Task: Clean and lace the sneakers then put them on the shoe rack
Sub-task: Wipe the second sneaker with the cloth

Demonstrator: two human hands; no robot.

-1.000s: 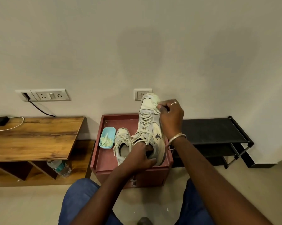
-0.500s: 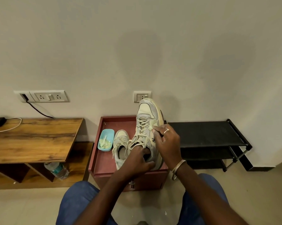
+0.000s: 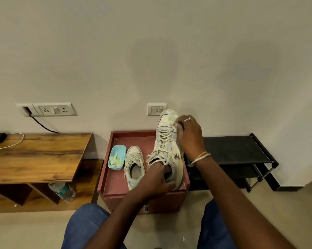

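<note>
Wiping has swung back up: my right hand (image 3: 189, 135), down by the laces half a second ago, now has its fingers curled on a pale green cloth (image 3: 172, 118) pressed to the toe of the raised cream lace-up sneaker (image 3: 167, 146). My left hand (image 3: 157, 178) keeps gripping its collar above the dark red rimmed tabletop (image 3: 115, 177). The second cream sneaker (image 3: 134, 166) lies on that tabletop, and the black metal shoe rack (image 3: 238, 150) stands right of it. Cleaning, I judge, continues.
</note>
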